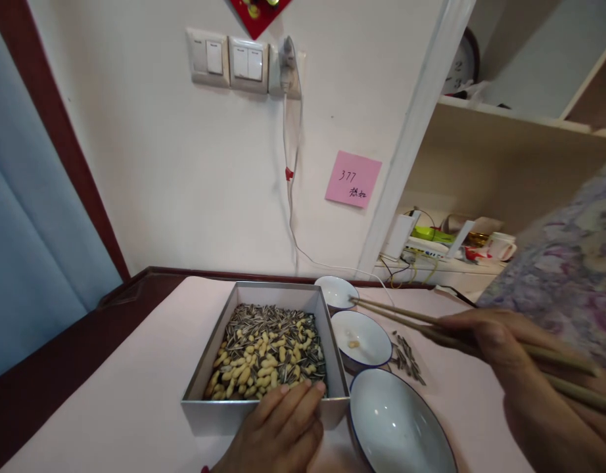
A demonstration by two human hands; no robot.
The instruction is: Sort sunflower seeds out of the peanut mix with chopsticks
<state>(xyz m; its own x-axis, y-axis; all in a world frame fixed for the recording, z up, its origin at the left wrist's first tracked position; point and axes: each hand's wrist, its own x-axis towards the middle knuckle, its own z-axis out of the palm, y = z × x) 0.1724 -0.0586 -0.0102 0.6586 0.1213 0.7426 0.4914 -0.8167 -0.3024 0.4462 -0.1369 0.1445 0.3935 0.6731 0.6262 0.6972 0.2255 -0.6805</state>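
The right hand grasps 2 slim brown wooden chopsticks pointing leftward — the square silver-grey box lies left of their tips, touched by the left hand, grip unclear.

Glossy bowls, matt wooden chopsticks

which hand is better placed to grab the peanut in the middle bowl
Probably the right hand: it holds chopsticks whose tips are near that bowl, while the left hand rests on the box.
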